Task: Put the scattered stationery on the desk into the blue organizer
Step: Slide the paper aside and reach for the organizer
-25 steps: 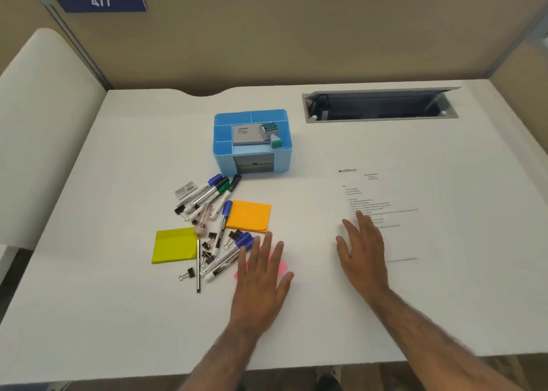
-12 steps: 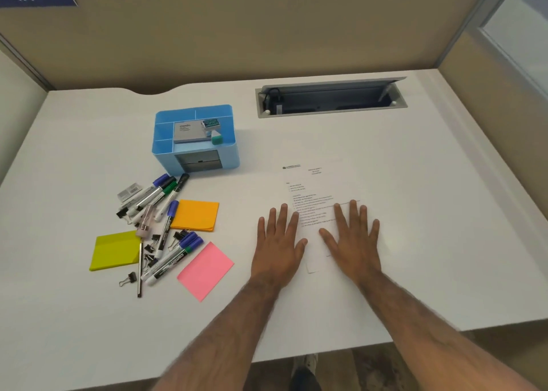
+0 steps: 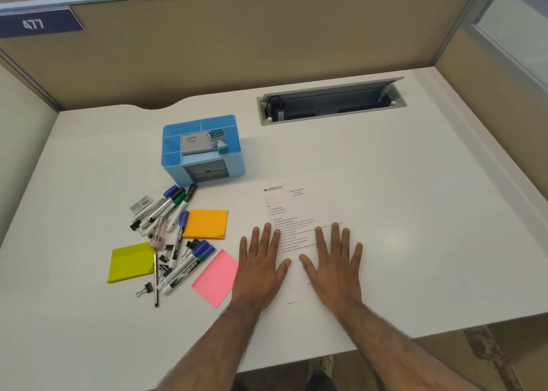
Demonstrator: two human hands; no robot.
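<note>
My left hand (image 3: 261, 269) and right hand (image 3: 335, 267) lie flat on the printed sheet (image 3: 296, 212), fingers (image 3: 268, 236) spread wide and holding nothing. The stationery is all to my left on the table (image 3: 415, 212): a heap of markers (image 3: 178, 233) and binder clips among three sticky pads, just in front of the blue organizer (image 3: 204, 150). I'd start with the markers, gathering them parallel and standing them in an empty compartment so the clips don't snag.

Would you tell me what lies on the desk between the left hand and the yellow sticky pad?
In the head view, between the left hand and the yellow sticky pad lie the pink sticky note, several markers, binder clips and a pencil.
</note>
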